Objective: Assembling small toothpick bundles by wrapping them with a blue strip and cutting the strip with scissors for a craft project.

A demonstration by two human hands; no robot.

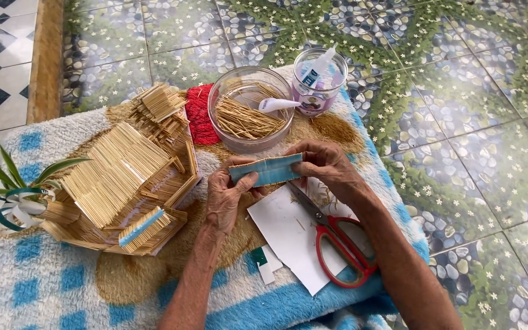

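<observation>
A fluffy blue-and-white checked mat (50, 287) with a tan patch carries everything, laid over a floor of pebble-and-flower tiles (472, 91); its near left corner and left edge lie bare, while the right edge is crowded. Largest on it, toward the left edge, stands a small house of pale sticks (117, 183), a potted plant's striped leaves (1, 183) poking in beside it. At the far edge sits a round clear tub of loose sticks (249, 113), a white nozzle cap resting on its rim, and just right of it a clear jar (319, 85) with a pink-and-blue label, holding a white glue bottle. A red patch of the mat shows between house and tub. Near the middle lie a white paper sheet (288, 235) and red-handled scissors (337, 244), blades on the sheet. Above them the left hand (227, 195) and right hand (328, 165) pinch either end of a short blue-backed strip of sticks (267, 170), thumbs in front, fingers curled behind.
</observation>
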